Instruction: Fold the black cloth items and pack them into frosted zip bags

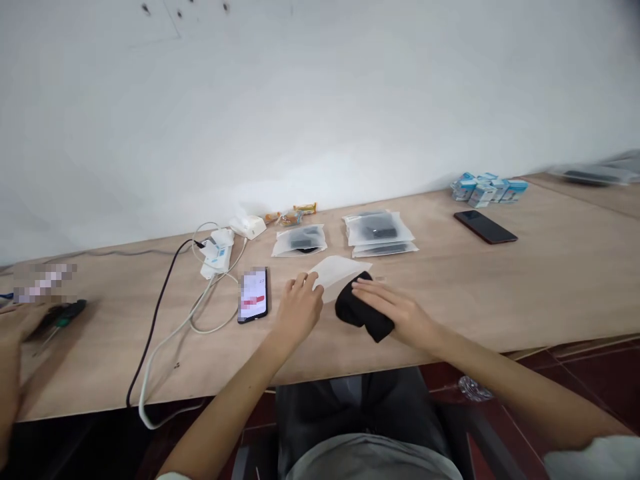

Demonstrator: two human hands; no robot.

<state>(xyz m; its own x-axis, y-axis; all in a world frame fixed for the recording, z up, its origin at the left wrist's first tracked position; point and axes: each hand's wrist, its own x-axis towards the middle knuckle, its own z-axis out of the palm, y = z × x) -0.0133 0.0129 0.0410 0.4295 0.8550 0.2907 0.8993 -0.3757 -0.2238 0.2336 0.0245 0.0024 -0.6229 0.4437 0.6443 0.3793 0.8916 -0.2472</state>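
My left hand (303,303) has its fingers curled closed on the edge of a frosted plastic bag (343,272), which lies over the table in front of me. My right hand (400,312) grips a black, soft-looking folded item (359,310); its exact kind does not show. One end of the black item touches or overlaps the bag's near right edge; I cannot tell whether any of it is inside. Behind the hands are a filled frosted bag (300,240) and a stack of filled frosted bags (377,230), with dark contents showing through.
Left of my hand lies a lit phone (253,295), beside a power strip (218,255) with looping cables. A dark phone (485,227) and small blue-white boxes (487,189) are at right. At far left, another person's hand (23,323) is near a green-and-black screwdriver (65,319).
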